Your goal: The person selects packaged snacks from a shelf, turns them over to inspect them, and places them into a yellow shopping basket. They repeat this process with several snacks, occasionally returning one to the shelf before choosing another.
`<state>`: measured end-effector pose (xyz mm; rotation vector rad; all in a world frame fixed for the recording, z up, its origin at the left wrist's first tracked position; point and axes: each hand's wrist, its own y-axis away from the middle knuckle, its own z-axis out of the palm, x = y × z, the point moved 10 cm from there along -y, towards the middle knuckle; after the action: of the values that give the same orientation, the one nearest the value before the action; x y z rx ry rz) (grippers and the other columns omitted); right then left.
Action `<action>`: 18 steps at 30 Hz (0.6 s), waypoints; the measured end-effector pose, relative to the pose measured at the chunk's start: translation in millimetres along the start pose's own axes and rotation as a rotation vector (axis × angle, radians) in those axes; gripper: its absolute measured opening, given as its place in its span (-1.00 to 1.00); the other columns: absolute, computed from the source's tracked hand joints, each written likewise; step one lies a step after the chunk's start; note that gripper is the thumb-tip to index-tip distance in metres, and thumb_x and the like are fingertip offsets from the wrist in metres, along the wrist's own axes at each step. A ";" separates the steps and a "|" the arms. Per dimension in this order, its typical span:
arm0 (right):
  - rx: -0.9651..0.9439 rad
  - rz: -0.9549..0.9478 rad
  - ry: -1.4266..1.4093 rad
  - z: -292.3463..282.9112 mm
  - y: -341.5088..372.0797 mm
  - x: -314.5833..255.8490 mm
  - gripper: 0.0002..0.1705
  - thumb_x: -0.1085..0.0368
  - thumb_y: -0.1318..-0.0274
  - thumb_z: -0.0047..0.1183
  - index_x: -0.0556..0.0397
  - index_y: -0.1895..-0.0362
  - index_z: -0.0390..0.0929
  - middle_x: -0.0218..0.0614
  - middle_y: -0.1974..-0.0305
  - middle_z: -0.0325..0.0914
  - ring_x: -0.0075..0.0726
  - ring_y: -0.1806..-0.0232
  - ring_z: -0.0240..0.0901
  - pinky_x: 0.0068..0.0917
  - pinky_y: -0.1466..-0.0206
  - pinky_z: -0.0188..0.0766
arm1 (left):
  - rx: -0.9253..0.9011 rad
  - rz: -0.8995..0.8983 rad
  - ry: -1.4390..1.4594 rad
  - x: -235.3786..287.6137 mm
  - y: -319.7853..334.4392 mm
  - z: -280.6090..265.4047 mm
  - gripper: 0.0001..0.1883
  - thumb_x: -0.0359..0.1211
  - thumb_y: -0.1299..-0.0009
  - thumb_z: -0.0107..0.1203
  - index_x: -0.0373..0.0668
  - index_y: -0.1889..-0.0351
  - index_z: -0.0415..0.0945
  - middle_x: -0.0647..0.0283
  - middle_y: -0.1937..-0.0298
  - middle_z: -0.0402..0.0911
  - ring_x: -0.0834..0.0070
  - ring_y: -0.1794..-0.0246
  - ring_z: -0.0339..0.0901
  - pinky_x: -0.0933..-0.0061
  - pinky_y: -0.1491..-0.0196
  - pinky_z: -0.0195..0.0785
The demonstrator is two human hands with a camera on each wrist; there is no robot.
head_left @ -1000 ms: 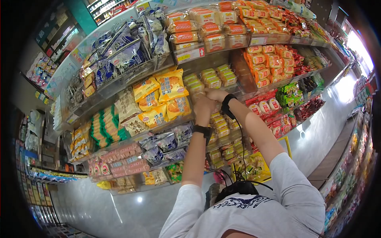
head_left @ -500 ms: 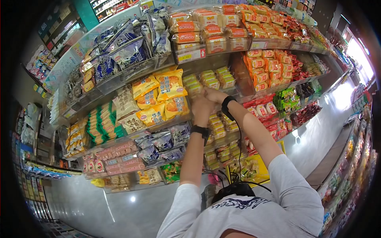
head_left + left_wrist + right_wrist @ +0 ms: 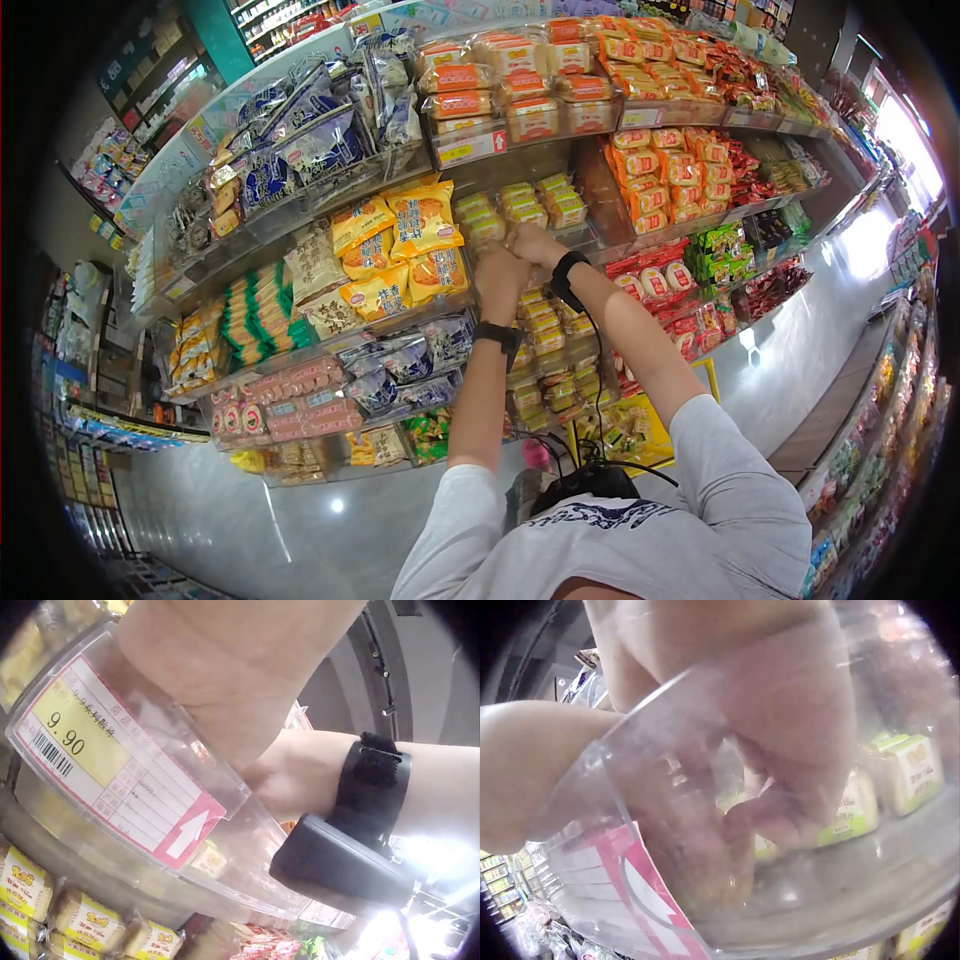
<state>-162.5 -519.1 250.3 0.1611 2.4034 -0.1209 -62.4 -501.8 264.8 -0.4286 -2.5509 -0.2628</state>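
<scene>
Behind the clear bin front (image 3: 855, 894), the left hand (image 3: 500, 278) and right hand (image 3: 537, 244) are held close together, their grip impossible to tell, beside yellow-green packets (image 3: 524, 204) already set in rows, the nearest seemingly left to be arranged.

- Left green-labelled packs (image 3: 480, 219): clear-wrapped, stacked, nearest ones partly hidden.
- Middle green-labelled packs (image 3: 524, 205): stacked just beside them.
- Right green-labelled packs (image 3: 564, 203): likewise stacked, labels partly showing, inside the clear bin (image 3: 855, 889).
</scene>
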 end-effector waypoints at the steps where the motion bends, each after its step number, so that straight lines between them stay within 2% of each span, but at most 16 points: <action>1: 0.019 -0.036 0.059 -2.0 0.0 -3.4 -0.77 0.26 0.11 0.04 0.23 0.53 0.51 -0.02 0.52 0.51 -0.10 0.40 0.50 -0.29 0.35 0.35 | -0.003 0.011 0.002 0.8 1.0 -0.9 -0.34 -0.16 -0.10 0.10 -0.39 -0.08 0.21 -0.15 0.03 0.45 0.06 0.04 0.46 0.28 0.01 0.35; 4: 0.111 -0.066 0.014 -27.1 18.3 -33.4 -0.82 0.30 0.12 0.00 0.19 0.52 0.49 0.04 0.49 0.49 0.07 0.36 0.46 -0.19 0.33 0.35 | 0.087 0.068 0.029 7.0 4.1 -12.2 -0.36 -0.15 -0.08 0.14 -0.36 -0.04 0.23 -0.13 0.06 0.47 0.04 0.07 0.47 0.23 0.03 0.36; 5: 0.184 -0.141 0.045 -31.6 22.4 -42.3 -0.83 0.31 0.14 -0.01 0.20 0.52 0.50 0.07 0.48 0.49 0.11 0.36 0.46 -0.16 0.32 0.35 | 0.130 0.092 0.043 8.2 6.3 -15.8 -0.36 -0.15 -0.07 0.16 -0.34 -0.02 0.24 -0.11 0.08 0.48 0.03 0.09 0.47 0.21 0.04 0.36; 7: 0.333 -0.290 0.112 -42.9 34.0 -61.5 -0.82 0.34 0.16 -0.04 0.21 0.52 0.51 0.12 0.47 0.48 0.17 0.37 0.44 -0.11 0.31 0.36 | 0.181 0.269 0.149 19.3 9.1 -23.8 -0.40 -0.18 -0.02 0.21 -0.33 0.05 0.29 -0.13 0.17 0.51 -0.03 0.14 0.47 0.18 0.12 0.35; 8: 0.324 -0.304 0.067 -45.5 42.3 -66.4 -0.83 0.39 0.13 -0.09 0.24 0.49 0.49 0.13 0.45 0.47 0.18 0.35 0.44 -0.08 0.28 0.37 | 0.201 0.355 0.200 23.8 12.0 -27.2 -0.42 -0.20 0.00 0.24 -0.32 0.08 0.32 -0.14 0.22 0.52 -0.07 0.17 0.46 0.16 0.16 0.35; 11: 0.266 -0.261 0.042 -49.0 60.4 -74.3 -0.85 0.43 0.15 -0.10 0.27 0.49 0.49 0.13 0.47 0.47 0.17 0.36 0.45 -0.07 0.30 0.36 | 0.226 0.450 0.315 28.3 19.7 -35.6 -0.58 -0.33 0.02 0.25 -0.33 0.25 0.36 -0.12 0.28 0.51 -0.06 0.24 0.46 0.19 0.23 0.33; 12: 0.270 -0.298 0.060 -52.7 66.8 -81.1 -0.87 0.45 0.18 -0.08 0.26 0.48 0.47 0.10 0.46 0.47 0.17 0.32 0.44 -0.10 0.28 0.36 | 0.249 0.464 0.304 34.2 30.9 -43.6 -0.68 -0.37 -0.03 0.19 -0.34 0.31 0.39 -0.12 0.31 0.51 -0.04 0.28 0.47 0.21 0.27 0.33; 15: 0.334 -0.429 -0.004 -74.8 96.1 -104.2 -0.86 0.46 0.19 -0.06 0.21 0.43 0.45 0.06 0.42 0.45 0.16 0.29 0.42 -0.15 0.26 0.36 | 0.336 0.566 0.326 46.0 52.1 -64.6 -0.71 -0.40 -0.11 0.14 -0.34 0.24 0.40 -0.09 0.29 0.51 0.01 0.27 0.48 0.25 0.26 0.34; 18: 0.438 -0.538 -0.016 -109.8 133.5 -126.6 -0.82 0.49 0.21 -0.05 0.16 0.38 0.41 -0.04 0.38 0.43 0.09 0.25 0.37 -0.20 0.20 0.32 | 0.380 0.653 0.324 65.5 93.4 -95.2 -0.72 -0.40 -0.16 0.12 -0.30 0.19 0.42 -0.05 0.26 0.51 0.04 0.20 0.46 0.24 0.17 0.33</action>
<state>-121.4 -383.2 410.8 -0.2914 2.3135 -0.8911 -37.1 -424.2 389.0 -0.9402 -1.9541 0.3583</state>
